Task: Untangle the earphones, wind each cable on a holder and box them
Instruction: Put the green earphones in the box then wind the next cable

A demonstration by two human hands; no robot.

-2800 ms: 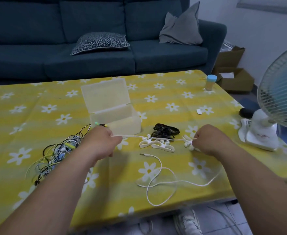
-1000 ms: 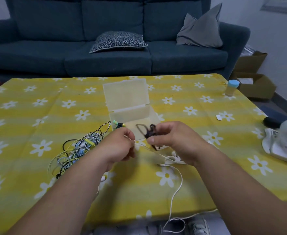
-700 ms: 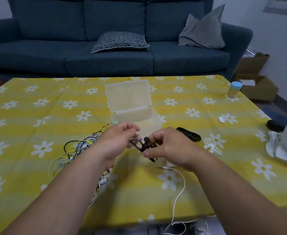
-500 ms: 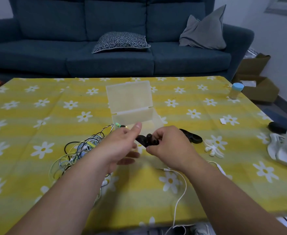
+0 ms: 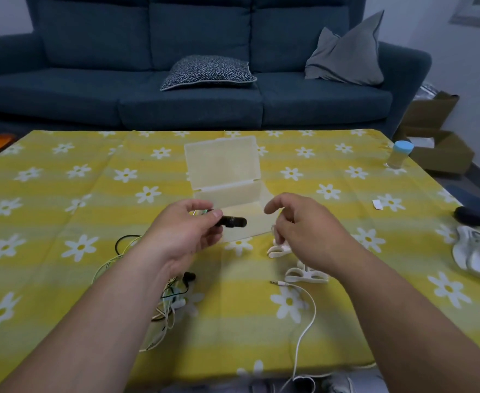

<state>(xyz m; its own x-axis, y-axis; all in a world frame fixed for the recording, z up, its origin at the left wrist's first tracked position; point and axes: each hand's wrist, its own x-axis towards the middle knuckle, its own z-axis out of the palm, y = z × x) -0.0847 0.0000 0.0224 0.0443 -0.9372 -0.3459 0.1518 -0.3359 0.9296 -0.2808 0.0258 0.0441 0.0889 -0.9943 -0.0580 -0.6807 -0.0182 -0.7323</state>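
Little is done yet, I judge: the open box (image 5: 227, 177) looks empty, and the tangled earphones (image 5: 171, 296) and a separate white cable (image 5: 308, 316) lie unwound on the tabletop (image 5: 63, 199). The left hand (image 5: 182, 236) pinches a black holder (image 5: 233, 221); the right hand (image 5: 304, 228) hovers slack, apparently empty.

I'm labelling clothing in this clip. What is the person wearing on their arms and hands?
Nothing that shows. The left hand and right hand are ungloved, with no ring visible. The left forearm and right forearm are bare down to the picture's lower edge: no sleeve, watch or bracelet in view.
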